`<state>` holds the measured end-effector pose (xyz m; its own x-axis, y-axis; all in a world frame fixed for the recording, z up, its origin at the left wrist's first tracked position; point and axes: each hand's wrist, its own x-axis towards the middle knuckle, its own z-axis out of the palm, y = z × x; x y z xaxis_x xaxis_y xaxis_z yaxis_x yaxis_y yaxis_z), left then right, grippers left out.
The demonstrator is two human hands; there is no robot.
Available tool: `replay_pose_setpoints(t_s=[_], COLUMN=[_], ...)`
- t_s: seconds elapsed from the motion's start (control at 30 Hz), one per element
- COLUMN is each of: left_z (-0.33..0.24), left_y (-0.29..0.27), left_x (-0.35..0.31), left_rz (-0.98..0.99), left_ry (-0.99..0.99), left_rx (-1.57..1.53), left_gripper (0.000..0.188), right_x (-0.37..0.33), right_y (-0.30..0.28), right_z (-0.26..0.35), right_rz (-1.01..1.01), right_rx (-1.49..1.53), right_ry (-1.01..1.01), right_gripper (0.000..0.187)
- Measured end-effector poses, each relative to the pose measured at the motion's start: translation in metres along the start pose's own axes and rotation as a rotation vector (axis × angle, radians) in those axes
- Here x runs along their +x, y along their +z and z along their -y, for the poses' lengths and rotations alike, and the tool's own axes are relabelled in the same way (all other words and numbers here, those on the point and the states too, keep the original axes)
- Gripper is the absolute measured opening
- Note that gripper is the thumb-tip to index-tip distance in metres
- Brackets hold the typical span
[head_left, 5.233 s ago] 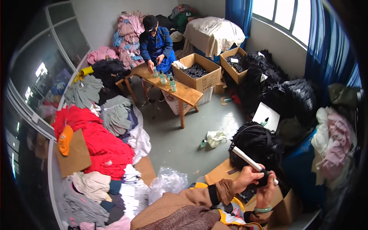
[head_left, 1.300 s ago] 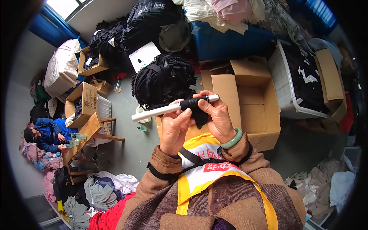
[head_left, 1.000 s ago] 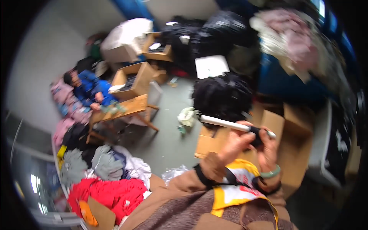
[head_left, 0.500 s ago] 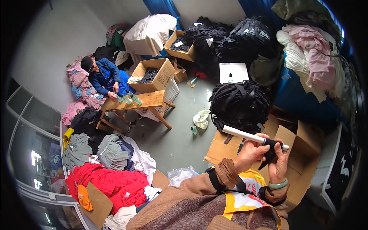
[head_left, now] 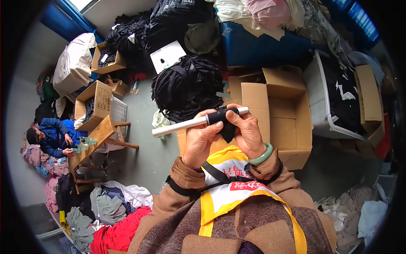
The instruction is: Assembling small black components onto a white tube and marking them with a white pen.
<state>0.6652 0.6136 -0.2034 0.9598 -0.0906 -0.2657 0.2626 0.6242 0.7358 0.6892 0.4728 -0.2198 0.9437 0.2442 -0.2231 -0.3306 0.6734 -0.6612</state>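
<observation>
A white tube (head_left: pixel 179 126) lies across in front of my chest, its long end pointing left. Black fabric (head_left: pixel 220 117) is wrapped around it near its right end, with a pointed flap hanging below. My left hand (head_left: pixel 200 142) is closed on the fabric's left edge, the thumb lying along the tube. On the other side my right hand (head_left: pixel 248 133), below a green bangle, pinches the fabric with its thumb on top. Some fingers of both hands are hidden behind the tube and cloth.
A large bundle of black strips (head_left: pixel 186 86) stands beyond my hands. Open cardboard boxes (head_left: pixel 284 122) are to its right, beside a white bin (head_left: pixel 323 114) of black cloth. At left, a person (head_left: pixel 55 133) works at a wooden bench (head_left: pixel 94 137). A red garment pile (head_left: pixel 118 233) lies lower left.
My view has swung right, so the room has shifted left and my hands now sit mid-picture. Both hands still hold the fabric on the tube; its flap now hangs more centrally between them.
</observation>
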Motion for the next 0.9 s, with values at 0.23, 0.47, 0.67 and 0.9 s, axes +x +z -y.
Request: replay_pose_setpoints(t_s=[0.23,0.47,0.67,0.9], left_z=[0.002,0.004,0.004,0.005], left_y=[-0.003,0.003,0.004,0.0], left_x=[0.0,0.001,-0.003,0.0], left_rz=[-0.011,-0.056,-0.03,-0.024], left_ry=[-0.051,0.058,0.001,0.002], left_rx=[-0.083,-0.056,-0.105,-0.118], left_gripper=[0.028,0.027,0.028,0.031], right_x=[-0.001,0.0,0.0,0.001], right_y=[0.009,0.013,0.001,0.005], right_z=[0.001,0.002,-0.007,-0.001], right_rz=[-0.038,0.001,-0.021,-0.02], right_rx=[-0.008,0.094,0.072,0.106], right_ry=[-0.085,-0.068,0.021,-0.02], right_gripper=[0.024,0.023,0.022,0.02])
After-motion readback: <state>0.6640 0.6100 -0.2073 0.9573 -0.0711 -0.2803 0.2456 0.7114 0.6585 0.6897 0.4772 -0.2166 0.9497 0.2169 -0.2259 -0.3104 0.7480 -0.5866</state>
